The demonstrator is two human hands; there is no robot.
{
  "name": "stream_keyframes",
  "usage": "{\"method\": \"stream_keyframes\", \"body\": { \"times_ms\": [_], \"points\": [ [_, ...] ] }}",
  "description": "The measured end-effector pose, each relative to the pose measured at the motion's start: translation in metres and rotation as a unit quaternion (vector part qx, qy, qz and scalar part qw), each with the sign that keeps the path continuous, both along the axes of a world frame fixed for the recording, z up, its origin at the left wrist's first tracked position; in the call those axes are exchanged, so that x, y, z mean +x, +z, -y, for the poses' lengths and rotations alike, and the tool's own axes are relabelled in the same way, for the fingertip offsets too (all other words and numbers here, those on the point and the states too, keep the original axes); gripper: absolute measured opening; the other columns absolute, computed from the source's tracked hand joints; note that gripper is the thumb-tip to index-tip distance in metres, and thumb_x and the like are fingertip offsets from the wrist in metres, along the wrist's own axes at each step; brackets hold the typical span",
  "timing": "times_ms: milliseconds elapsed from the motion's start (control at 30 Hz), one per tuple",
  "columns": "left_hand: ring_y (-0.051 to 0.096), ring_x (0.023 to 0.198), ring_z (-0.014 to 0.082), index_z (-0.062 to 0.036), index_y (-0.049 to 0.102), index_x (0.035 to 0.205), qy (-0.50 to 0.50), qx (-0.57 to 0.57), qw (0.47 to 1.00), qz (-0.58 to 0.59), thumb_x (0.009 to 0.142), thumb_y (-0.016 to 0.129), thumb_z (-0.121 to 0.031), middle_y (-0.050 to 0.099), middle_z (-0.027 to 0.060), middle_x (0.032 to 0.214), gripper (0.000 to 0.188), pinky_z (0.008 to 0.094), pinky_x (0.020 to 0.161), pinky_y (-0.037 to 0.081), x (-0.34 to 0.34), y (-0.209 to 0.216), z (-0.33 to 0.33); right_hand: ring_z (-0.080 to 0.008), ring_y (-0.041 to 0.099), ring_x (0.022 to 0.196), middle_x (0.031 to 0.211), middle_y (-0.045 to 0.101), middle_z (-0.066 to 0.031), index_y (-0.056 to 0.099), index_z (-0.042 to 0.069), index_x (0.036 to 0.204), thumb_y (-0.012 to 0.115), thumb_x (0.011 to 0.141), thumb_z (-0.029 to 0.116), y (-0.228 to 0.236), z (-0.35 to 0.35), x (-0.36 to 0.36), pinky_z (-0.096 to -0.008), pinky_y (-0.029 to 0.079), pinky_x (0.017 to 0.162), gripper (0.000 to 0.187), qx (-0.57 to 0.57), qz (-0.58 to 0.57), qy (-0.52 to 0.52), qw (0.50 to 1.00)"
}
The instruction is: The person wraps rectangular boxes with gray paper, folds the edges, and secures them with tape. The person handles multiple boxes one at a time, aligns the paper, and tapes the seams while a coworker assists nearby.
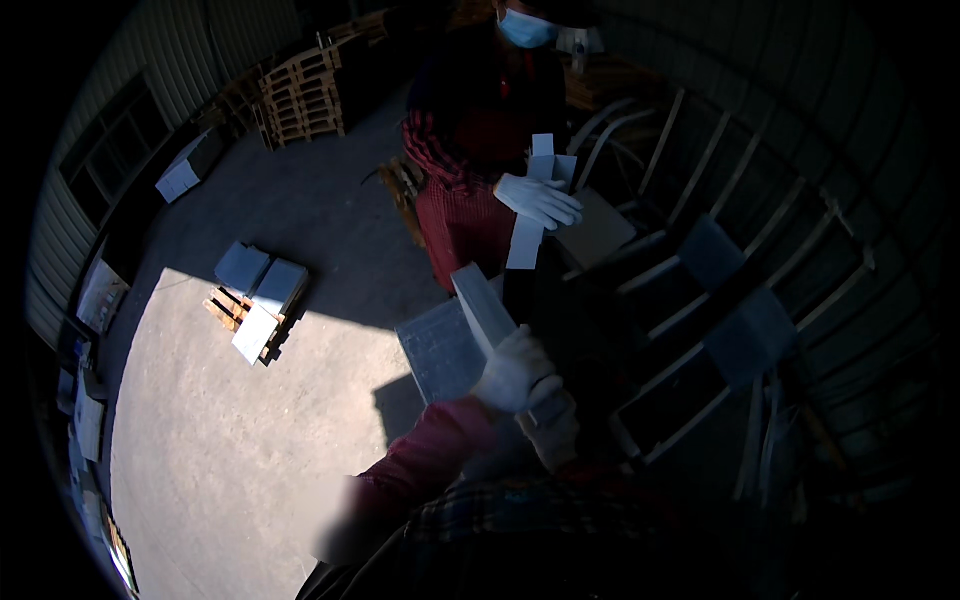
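A long, narrow pale-grey box [484, 306] slants up and away in front of my body. My left hand [513, 372], in a white glove, is closed around its near part. Just below and to the right, my gloved right hand [555, 428] is in deep shadow, its fingers bent near the box's lower end; what they hold is hard to make out. Behind the box lies a larger grey flat-topped block [438, 350]. Across from me, a co-worker's gloved hand [540, 201] rests on a slim white carton [526, 243] with its upper flaps spread.
A tan board or box top [597, 232] sits beside the co-worker. On the right stands a metal rack [690, 345] with bluish panels. To the left, grey boxes [278, 284] lie on a small pallet [228, 308]. Stacked wooden pallets [303, 95] stand farther back.
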State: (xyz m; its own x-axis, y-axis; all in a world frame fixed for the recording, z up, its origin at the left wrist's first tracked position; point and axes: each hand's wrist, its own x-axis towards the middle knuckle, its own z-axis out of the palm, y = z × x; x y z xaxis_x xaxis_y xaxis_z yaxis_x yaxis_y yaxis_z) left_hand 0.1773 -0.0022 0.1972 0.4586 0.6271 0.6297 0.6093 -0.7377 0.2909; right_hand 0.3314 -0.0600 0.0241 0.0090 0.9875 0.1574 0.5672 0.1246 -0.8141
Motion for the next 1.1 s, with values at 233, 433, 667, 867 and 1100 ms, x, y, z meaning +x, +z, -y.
{"method": "stream_keyframes", "body": {
  "times_ms": [233, 433, 667, 867, 1100],
  "points": [
    [0.062, 0.082, 0.0314, -0.0116, 0.070, 0.073, 0.004, 0.018, 1.000, -0.008, 0.091, 0.067, -0.034, 0.065, 0.0071, 0.077, 0.029, 0.0481, 0.095, 0.050, -0.002, 0.001, 0.002, -0.0299, 0.061, 0.091, 0.105, 0.059, -0.0087, 0.046, 0.013, 0.121, 0.082, 0.079, 0.041, 0.020, -0.003, -0.004, -0.0432, 0.054, 0.082, 0.062, -0.067, -0.182, -0.027, 0.981],
    [0.062, 0.085, 0.0288, -0.0113, 0.072, 0.073, 0.007, -0.003, 1.000, -0.029, 0.092, 0.066, -0.032, 0.066, 0.0064, 0.076, 0.029, 0.0466, 0.098, 0.047, 0.000, 0.002, 0.000, -0.0385, 0.069, 0.107, 0.126, 0.066, -0.0152, 0.041, 0.011, 0.147, 0.095, 0.067, 0.049, -0.015, -0.005, 0.005, -0.0494, 0.058, 0.091, 0.103, -0.065, -0.054, -0.016, 0.996],
    [0.059, 0.079, 0.0310, -0.0110, 0.067, 0.070, -0.001, 0.030, 1.000, -0.003, 0.091, 0.064, -0.033, 0.061, 0.0079, 0.072, 0.031, 0.0461, 0.084, 0.047, 0.004, 0.000, -0.005, -0.0354, 0.070, 0.106, 0.124, 0.067, -0.0140, 0.040, 0.011, 0.146, 0.093, 0.071, 0.049, -0.047, -0.013, 0.009, -0.0464, 0.059, 0.089, 0.099, -0.065, -0.015, 0.002, 0.998],
    [0.059, 0.081, 0.0302, -0.0108, 0.066, 0.070, 0.002, 0.007, 1.000, -0.021, 0.091, 0.063, -0.033, 0.062, 0.0075, 0.073, 0.031, 0.0454, 0.085, 0.047, -0.003, -0.004, 0.001, -0.0184, 0.059, 0.078, 0.089, 0.057, -0.0016, 0.054, 0.014, 0.104, 0.069, 0.094, 0.031, 0.062, -0.001, -0.012, -0.0341, 0.053, 0.073, 0.024, -0.144, -0.373, -0.066, 0.914],
    [0.060, 0.081, 0.0292, -0.0109, 0.067, 0.072, -0.002, 0.020, 1.000, -0.018, 0.091, 0.065, -0.032, 0.063, 0.0071, 0.074, 0.029, 0.0460, 0.089, 0.047, 0.005, -0.006, -0.005, -0.0103, 0.057, 0.077, 0.082, 0.058, 0.0037, 0.064, 0.014, 0.092, 0.058, 0.104, 0.022, 0.052, -0.005, -0.002, -0.0306, 0.051, 0.076, 0.016, -0.093, -0.383, -0.066, 0.917]
  ]
}}
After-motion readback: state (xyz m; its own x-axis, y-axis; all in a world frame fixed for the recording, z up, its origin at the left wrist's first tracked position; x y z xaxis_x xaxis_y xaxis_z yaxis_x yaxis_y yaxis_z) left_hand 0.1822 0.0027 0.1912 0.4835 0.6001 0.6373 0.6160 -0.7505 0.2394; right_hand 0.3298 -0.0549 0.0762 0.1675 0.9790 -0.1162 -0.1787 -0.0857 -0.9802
